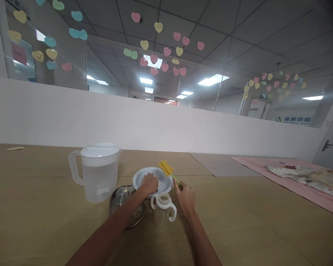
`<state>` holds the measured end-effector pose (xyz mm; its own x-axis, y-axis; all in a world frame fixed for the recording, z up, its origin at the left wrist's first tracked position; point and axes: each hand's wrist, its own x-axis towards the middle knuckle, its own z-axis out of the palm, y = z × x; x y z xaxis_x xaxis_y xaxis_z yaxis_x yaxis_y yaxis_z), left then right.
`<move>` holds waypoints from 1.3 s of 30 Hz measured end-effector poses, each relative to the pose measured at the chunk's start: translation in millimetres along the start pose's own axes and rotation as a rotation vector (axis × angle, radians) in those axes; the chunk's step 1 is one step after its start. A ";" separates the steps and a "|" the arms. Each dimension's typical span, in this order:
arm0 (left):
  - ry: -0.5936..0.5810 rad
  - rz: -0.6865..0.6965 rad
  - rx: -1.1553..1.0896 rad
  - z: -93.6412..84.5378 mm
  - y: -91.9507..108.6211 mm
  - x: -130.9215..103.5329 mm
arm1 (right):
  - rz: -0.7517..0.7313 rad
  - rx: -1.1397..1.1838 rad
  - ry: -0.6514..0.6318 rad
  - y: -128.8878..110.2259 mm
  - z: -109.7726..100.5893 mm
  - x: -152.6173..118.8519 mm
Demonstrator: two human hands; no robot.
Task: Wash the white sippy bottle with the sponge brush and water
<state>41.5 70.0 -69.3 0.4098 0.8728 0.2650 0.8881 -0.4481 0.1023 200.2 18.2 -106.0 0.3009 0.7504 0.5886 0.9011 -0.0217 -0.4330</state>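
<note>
My right hand (186,197) is closed round the green handle of a bottle brush (166,168), its yellow sponge head pointing up and left above the bowl's rim. Over the white bowl (138,176), my left hand (150,183) has its fingers curled down and closed. A bit of something white shows beside those fingers, but what it is stays hidden. Between my forearms stands a clear baby bottle (161,215), uncapped and upright, with two white handles. Left of it, partly behind my left forearm, a round metal tray (133,224) holds clear cups or lids (124,194).
A large lidded plastic pitcher (100,181) with clear liquid stands at the left. A pink cloth (255,166) with papers or packets (302,179) lies far right. A white wall (155,125) topped with glass runs behind the table (238,221).
</note>
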 end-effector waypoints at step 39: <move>0.282 0.024 -0.871 -71.0 -8.1 -36.0 | -0.425 -0.070 0.282 15.5 3.0 -5.3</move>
<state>4.7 28.5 -11.6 0.2585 0.8329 0.4893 0.3618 -0.5531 0.7504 211.6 15.9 -117.8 -0.0326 0.4954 0.8680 0.9780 0.1947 -0.0744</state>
